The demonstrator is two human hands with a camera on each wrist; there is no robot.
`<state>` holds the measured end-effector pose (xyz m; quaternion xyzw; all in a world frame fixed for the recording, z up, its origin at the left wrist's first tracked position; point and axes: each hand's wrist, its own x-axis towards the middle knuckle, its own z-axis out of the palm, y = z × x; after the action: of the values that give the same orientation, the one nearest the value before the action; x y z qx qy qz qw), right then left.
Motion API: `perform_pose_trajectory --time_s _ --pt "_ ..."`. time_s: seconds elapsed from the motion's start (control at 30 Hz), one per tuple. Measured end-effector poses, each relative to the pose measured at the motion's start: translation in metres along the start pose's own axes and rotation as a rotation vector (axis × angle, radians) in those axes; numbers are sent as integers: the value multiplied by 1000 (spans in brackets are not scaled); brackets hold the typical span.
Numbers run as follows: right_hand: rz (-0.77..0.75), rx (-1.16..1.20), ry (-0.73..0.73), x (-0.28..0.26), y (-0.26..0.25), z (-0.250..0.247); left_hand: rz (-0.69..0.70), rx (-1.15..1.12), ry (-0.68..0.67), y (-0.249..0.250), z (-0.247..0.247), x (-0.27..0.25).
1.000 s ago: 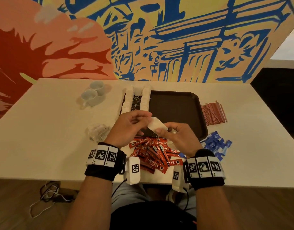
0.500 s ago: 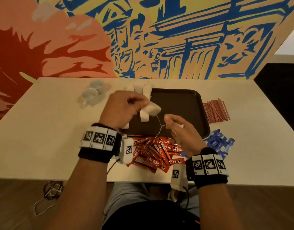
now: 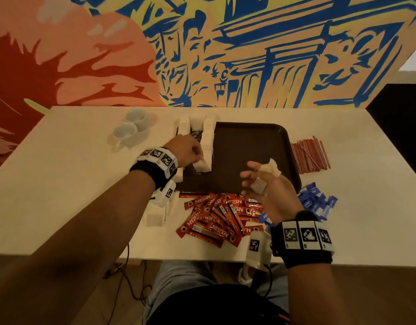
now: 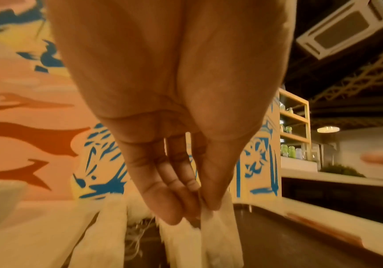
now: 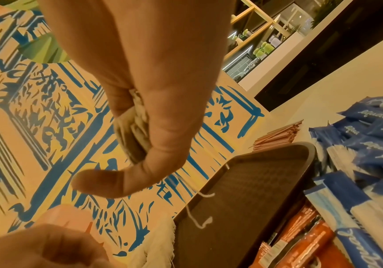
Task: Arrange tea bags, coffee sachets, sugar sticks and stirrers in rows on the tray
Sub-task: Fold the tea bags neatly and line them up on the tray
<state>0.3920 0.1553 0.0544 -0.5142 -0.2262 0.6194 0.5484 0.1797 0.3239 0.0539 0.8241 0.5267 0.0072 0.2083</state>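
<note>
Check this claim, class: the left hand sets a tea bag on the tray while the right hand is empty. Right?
Not quite. The right hand is not empty; its grip holds tea bags, as the head view shows. The left hand does set a tea bag on the tray.

A café or similar public eating place. Beyond the hands a bold painted mural [image 3: 225, 55] fills the wall. To their right stand open shelves [image 4: 295, 125] of jars, a service counter [image 4: 337, 179], and a ceiling air-conditioning unit [image 4: 344, 27].

A painted mural wall [image 3: 225, 50] — orange and red at the left, blue lines on yellow at the right — stands along the far edge of a pale table [image 3: 61, 184]. Wooden floor [image 3: 61, 301] below; open wooden shelves [image 4: 293, 123] and a ceiling unit [image 4: 344, 27] — dim, warm light.
</note>
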Motion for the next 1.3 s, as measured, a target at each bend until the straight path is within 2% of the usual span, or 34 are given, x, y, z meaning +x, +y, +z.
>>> perform_pose_trajectory --time_s 0.1,0.23,0.6,0.77,0.9,1.07,1.17,1.3 --pt "2 -50 20 0 0 -4 -16 10 -77 -5 20 11" --pt "-3 -79 25 2 3 -7 -22 4 -108 -6 32 24" --pt "-1 -71 44 9 6 -12 -50 78 -45 -2 37 51" --pt "25 -21 9 8 3 -12 -82 55 3 -3 37 56" --pt "43 99 -94 5 2 -11 -124 -56 132 -6 33 49" --pt "18 81 -78 2 -3 -2 -155 -339 350 3 16 14" --pt "-28 24 -72 -4 -7 3 -119 -495 404 21 5 -19" --pt "-88 -42 -112 -15 -14 8 -53 -675 410 42 -4 -59"
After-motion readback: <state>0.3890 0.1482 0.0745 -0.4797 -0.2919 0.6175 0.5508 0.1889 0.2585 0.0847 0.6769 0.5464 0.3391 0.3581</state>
